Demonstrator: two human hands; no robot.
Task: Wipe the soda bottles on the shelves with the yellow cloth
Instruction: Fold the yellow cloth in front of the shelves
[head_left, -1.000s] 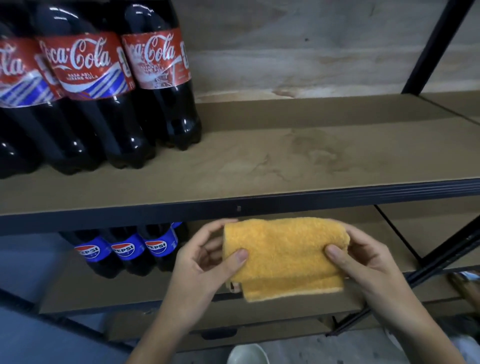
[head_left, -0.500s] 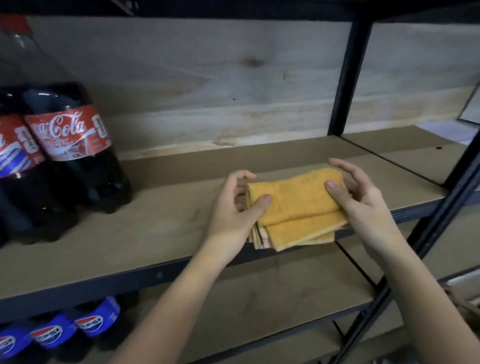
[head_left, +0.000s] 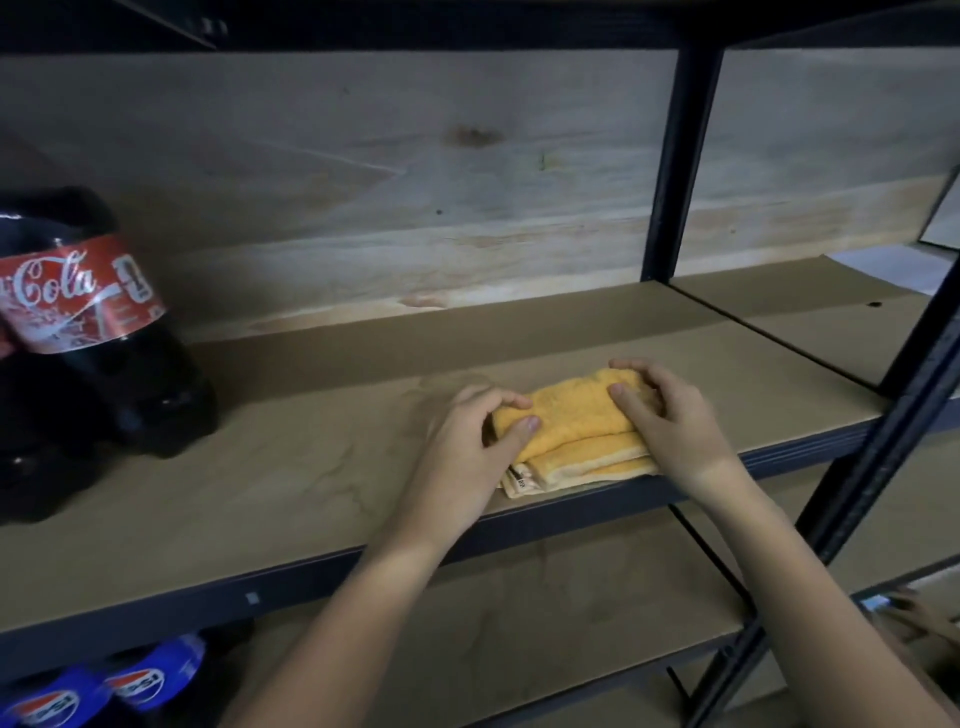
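Observation:
The folded yellow cloth (head_left: 576, 431) lies on the brown shelf board (head_left: 291, 467), close to its front edge. My left hand (head_left: 470, 447) grips the cloth's left end, thumb on top and fingers curled over the far side. My right hand (head_left: 670, 415) holds its right end with curled fingers. Dark Coca-Cola bottles (head_left: 98, 332) with red labels stand at the left of the same shelf. Pepsi bottles (head_left: 140, 680) with blue labels show on the shelf below, bottom left.
A black metal upright (head_left: 680, 166) rises behind the cloth, and another black post (head_left: 878, 441) slants down at the right. A pale wooden wall backs the shelf. A second shelf bay (head_left: 810, 317) lies to the right, and a lower shelf board (head_left: 571, 608) is under my arms.
Both hands carried the cloth up from in front of the shelf edge and set it down on the shelf board. The view shifted right, leaving fewer Coca-Cola bottles in sight.

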